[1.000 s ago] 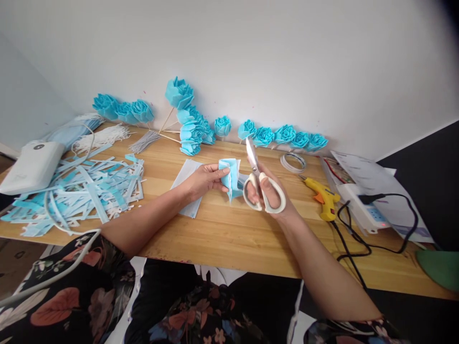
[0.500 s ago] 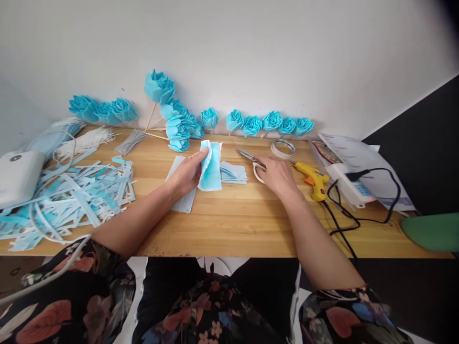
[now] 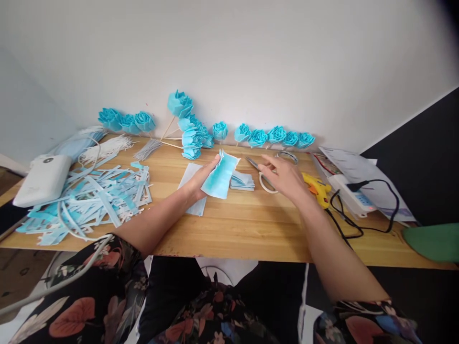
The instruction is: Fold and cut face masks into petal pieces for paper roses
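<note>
My left hand [image 3: 197, 185] pinches a piece of blue mask fabric [image 3: 222, 176] by its left edge, the bright blue side facing me. Beneath that hand lies a flat pale blue sheet [image 3: 195, 206]. A small stack of cut pale blue pieces [image 3: 244, 181] sits just right of the held fabric. My right hand [image 3: 285, 177] hovers over white-handled scissors [image 3: 267, 184], its fingers apart and nothing held in them. The scissors lie on the table, blades pointing to the upper left, partly hidden by that hand.
Blue fabric roses [image 3: 276, 135] line the wall. On the left are cut strips [image 3: 107, 200], a white device [image 3: 45, 179] and white cords [image 3: 107, 149]. To the right are a tape roll [image 3: 287, 155], a yellow glue gun [image 3: 317, 190], a power strip [image 3: 353, 196] and a green object [image 3: 430, 241].
My right hand has lifted off the scissors, its fingers spreading, and the scissors stay on the table. The fabric in my left hand has tilted. The whole view has shifted a little.
</note>
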Available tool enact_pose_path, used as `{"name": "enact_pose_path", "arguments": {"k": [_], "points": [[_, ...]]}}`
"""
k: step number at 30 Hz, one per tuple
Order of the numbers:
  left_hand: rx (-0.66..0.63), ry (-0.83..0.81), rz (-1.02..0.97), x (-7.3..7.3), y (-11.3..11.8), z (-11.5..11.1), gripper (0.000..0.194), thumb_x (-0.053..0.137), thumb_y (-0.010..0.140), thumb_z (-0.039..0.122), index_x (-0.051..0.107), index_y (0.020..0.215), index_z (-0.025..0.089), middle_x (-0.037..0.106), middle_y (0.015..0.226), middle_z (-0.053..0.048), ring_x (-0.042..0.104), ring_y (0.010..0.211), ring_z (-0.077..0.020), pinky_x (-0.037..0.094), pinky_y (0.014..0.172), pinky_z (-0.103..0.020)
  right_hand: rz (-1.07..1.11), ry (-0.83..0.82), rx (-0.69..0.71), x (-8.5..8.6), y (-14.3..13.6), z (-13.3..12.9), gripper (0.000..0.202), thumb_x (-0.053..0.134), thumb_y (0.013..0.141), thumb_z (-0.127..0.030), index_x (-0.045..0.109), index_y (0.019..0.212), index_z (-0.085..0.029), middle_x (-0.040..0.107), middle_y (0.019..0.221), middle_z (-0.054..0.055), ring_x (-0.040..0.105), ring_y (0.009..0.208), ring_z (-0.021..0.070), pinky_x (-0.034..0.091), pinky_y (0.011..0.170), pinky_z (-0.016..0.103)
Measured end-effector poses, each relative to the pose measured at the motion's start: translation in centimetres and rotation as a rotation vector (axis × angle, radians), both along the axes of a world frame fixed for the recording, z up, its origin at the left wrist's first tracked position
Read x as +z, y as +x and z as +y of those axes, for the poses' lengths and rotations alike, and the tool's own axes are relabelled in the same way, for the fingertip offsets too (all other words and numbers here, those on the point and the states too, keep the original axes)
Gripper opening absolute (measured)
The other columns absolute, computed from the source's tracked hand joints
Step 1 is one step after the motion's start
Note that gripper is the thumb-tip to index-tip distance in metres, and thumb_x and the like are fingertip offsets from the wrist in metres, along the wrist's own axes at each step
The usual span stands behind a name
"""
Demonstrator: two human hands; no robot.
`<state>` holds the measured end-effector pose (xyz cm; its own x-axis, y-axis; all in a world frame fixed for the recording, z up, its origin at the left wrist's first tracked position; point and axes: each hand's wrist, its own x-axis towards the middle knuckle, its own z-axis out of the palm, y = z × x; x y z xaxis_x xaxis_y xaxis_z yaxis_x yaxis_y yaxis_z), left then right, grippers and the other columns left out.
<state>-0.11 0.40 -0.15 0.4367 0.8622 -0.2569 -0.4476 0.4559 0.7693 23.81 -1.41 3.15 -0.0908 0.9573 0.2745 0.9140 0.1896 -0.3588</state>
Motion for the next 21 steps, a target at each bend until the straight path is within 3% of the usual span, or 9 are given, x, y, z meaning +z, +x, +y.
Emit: {"name": "enact_pose_path", "arguments": {"k": [4,7,9,13,18,21], "points": [[-0.078,0.0,0.008,0.3,0.2,-0.3,0.049,0.056,0.088,0.061,0.068,0.093,0.013,0.073,0.077,-0.008,0.066,0.062,-0.016,0.052,0.057,-0.026,0.467,-0.255,0.266,1.4,-2.8,0.4,0.052,0.056,0.089,-0.051,0.062,0.132,-0.022,0.071,0.116,0.009,0.067,0.098,0.0245,0.053,0.083,0.04],[-0.127,0.023,0.07,0.3,0.3,-0.7,0.051,0.06,0.084,0.062,0.068,0.094,0.012,0.072,0.075,-0.007,0.064,0.061,-0.0146,0.049,0.057,-0.025,0.67,-0.446,0.355,1.3,-4.7,0.9,0.047,0.062,0.085,-0.051,0.067,0.124,-0.025,0.073,0.108,0.006,0.066,0.09,0.0216,0.053,0.07,0.032],[-0.14,0.021,0.113,0.1,0.3,-0.8,0.052,0.065,0.079,0.063,0.068,0.088,0.012,0.069,0.068,-0.004,0.06,0.056,-0.0126,0.046,0.055,-0.024,0.757,-0.477,0.371,0.8,-5.5,1.3,0.039,0.067,0.08,-0.051,0.073,0.106,-0.022,0.073,0.091,0.004,0.064,0.078,0.0178,0.049,0.064,0.028],[-0.157,0.018,0.076,-0.3,-0.1,-0.1,0.063,0.059,0.075,0.075,0.069,0.087,0.013,0.068,0.068,-0.005,0.061,0.057,-0.0144,0.046,0.056,-0.025,0.888,-0.343,0.277,-0.4,-5.8,1.9,0.032,0.074,0.071,-0.049,0.067,0.072,-0.018,0.06,0.063,-0.002,0.05,0.059,0.0113,0.039,0.056,0.025],[-0.14,0.127,-0.038,-0.1,-0.7,0.9,0.082,0.044,0.076,0.084,0.069,0.108,0.014,0.073,0.093,-0.013,0.068,0.082,-0.0251,0.052,0.065,-0.032,1.057,-0.087,0.133,-1.7,-4.9,2.0,0.03,0.072,0.072,-0.047,0.064,0.072,-0.018,0.054,0.062,-0.003,0.045,0.059,0.0107,0.036,0.055,0.024],[-0.121,0.215,0.023,-0.2,-0.8,0.9,0.066,0.065,0.074,0.069,0.069,0.111,0.014,0.073,0.093,-0.012,0.067,0.076,-0.022,0.049,0.056,-0.028,1.111,-0.009,0.063,-2.8,-4.6,1.8,0.029,0.07,0.073,-0.047,0.063,0.072,-0.019,0.054,0.062,-0.003,0.044,0.059,0.0109,0.036,0.053,0.024]]}}
